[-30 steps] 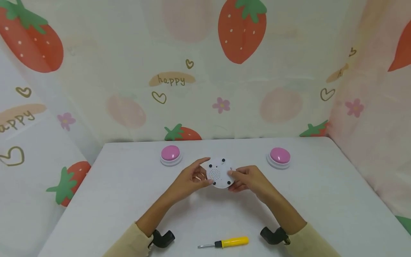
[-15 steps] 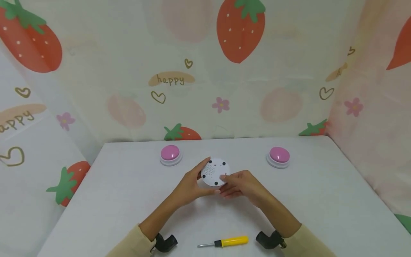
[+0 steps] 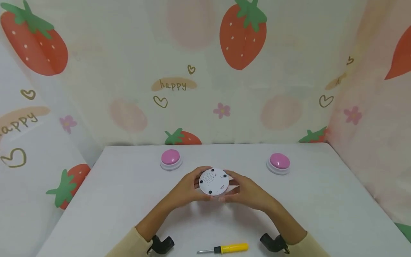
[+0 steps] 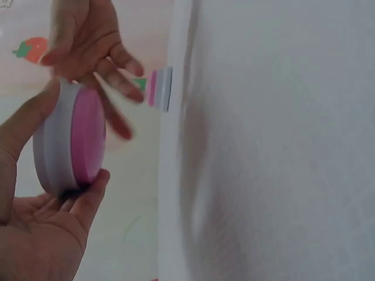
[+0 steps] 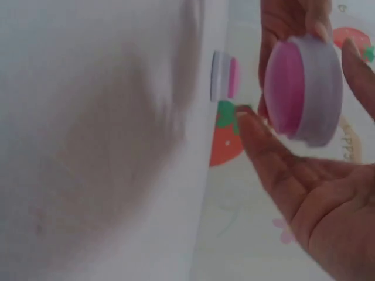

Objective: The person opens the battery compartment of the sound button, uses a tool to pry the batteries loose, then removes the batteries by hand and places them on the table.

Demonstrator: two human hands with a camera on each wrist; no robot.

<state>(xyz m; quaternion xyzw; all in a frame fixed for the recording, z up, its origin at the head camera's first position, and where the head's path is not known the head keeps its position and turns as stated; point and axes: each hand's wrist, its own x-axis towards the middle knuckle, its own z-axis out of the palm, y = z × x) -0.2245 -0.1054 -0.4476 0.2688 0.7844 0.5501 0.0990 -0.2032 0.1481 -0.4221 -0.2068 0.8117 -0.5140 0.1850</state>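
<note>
A round push button point(image 3: 214, 182) with a white body and pink dome is held above the table, its white underside facing up. That underside shows several black feet, a cluster of small speaker holes and a small mark near the right edge. My left hand point(image 3: 187, 188) grips its rim from the left, thumb on one side and fingers on the other. The pink dome point(image 4: 89, 137) faces down toward the table in the left wrist view. My right hand point(image 3: 248, 192) is around the right side, fingers spread and apart from the rim in the right wrist view point(image 5: 328, 205).
Two more pink-and-white push buttons stand at the back of the white table point(image 3: 128, 200), a left one point(image 3: 171, 159) and a right one point(image 3: 278, 163). A yellow-handled screwdriver point(image 3: 232, 247) lies near the front. A strawberry-print curtain point(image 3: 205, 50) hangs behind.
The push button has moved slightly left and turned between the hands. My right hand has let go of its pinch on the right edge and spread its fingers; my left hand now holds the rim.
</note>
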